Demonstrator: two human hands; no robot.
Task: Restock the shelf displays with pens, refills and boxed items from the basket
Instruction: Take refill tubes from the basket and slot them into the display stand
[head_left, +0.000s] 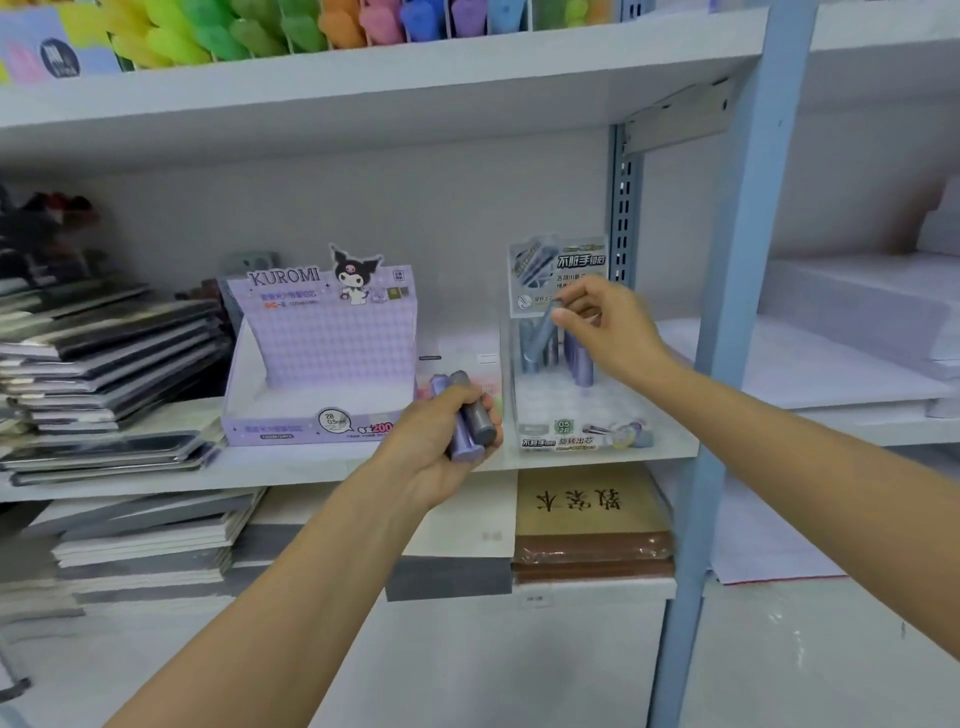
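Observation:
My left hand grips two short lead refill tubes, one lilac and one grey, in front of the middle shelf's edge. My right hand pinches the top of a grey-blue refill tube, tilted, over the clear display stand on the shelf's right. Several tubes stand upright at the back of that stand; its front rows look bare. A purple Kuromi display box stands to the left and looks to hold nothing. No basket is in view.
Stacked notebooks fill the shelf's left side. A blue-grey upright post stands right of the stand. Coloured items line the upper shelf. Paper stacks and a brown-covered book pile lie on the shelf below.

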